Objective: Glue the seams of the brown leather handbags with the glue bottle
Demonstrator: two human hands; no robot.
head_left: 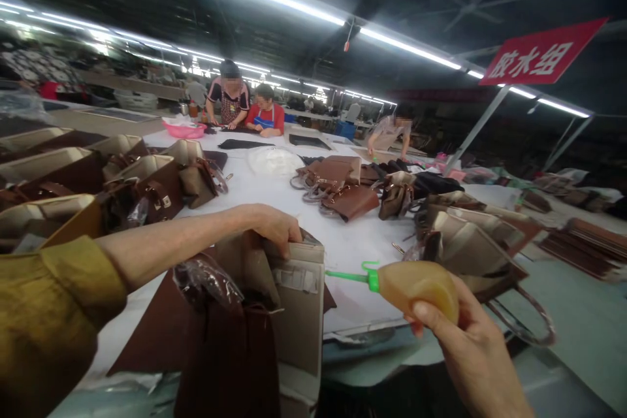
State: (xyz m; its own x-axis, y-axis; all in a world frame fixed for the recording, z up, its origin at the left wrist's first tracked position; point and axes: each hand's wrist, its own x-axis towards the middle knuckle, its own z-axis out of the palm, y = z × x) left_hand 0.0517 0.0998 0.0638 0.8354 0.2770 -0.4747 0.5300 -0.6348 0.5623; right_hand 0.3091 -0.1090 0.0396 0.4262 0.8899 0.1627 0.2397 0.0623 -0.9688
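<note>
My right hand (455, 326) is wrapped round a squeeze bottle of yellowish glue (416, 284), the thumb pressed into its side. Its green nozzle (349, 275) points left, with the tip close to the edge of a brown handbag (230, 353). This bag stands at the table's front edge, its beige lining (298, 313) showing. Over the bag's top edge my left hand (277, 225) is closed, gripping the upper rim; some fingertips are hidden. Clear plastic (208, 277) wraps the bag's handle.
Rows of brown handbags (157, 186) stand at left. More bags (337, 186) lie mid-table, and others (480, 241) stand at right beside my right hand. A pink basin (183, 127) is farther back. People (230, 95) work across the white table (235, 176).
</note>
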